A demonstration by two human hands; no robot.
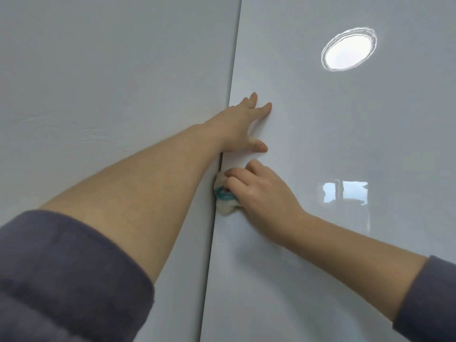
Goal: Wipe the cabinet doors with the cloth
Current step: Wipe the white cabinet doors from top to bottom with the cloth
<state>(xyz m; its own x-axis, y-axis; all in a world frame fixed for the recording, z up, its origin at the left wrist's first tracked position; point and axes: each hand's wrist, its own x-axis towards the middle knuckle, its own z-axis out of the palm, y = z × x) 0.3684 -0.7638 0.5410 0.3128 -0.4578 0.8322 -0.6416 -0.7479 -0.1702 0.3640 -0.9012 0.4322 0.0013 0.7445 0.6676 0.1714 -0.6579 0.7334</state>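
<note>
Glossy grey-white laminate is filling the whole view. The left cabinet door (111, 82) and the right cabinet door (320, 243) are meeting at a thin dark vertical seam (214, 230).

The left hand (243, 127) is lying flat on the right door just beside the seam. Its fingers are straight and spread, gripping nothing, and it seems to be steadying the panel. Just below it, the right hand (261, 191) is curling its fingers round a bunched white cloth with a teal band (225, 202). It is pressing that wad against the right door's edge, right at the seam and just beside the left forearm.

The step in hand looks to be wiping the edge strip of the right door. To do it well, the flat hand should be bracing the door so that it is not rocking on its hinges. The cloth should be running along the seam in long overlapping strokes rather than dabbing. A flatter fold would be giving more contact than this tight wad.

The finish is showing every mark: the round lamp reflection (349, 49) and the window reflection (345, 191) are both crisp. Smears are therefore likely to be showing too, as are prints from the bare palm, so that patch is calling for a last pass. Faint streaks on the left door suggest it is wanting attention as well.
</note>
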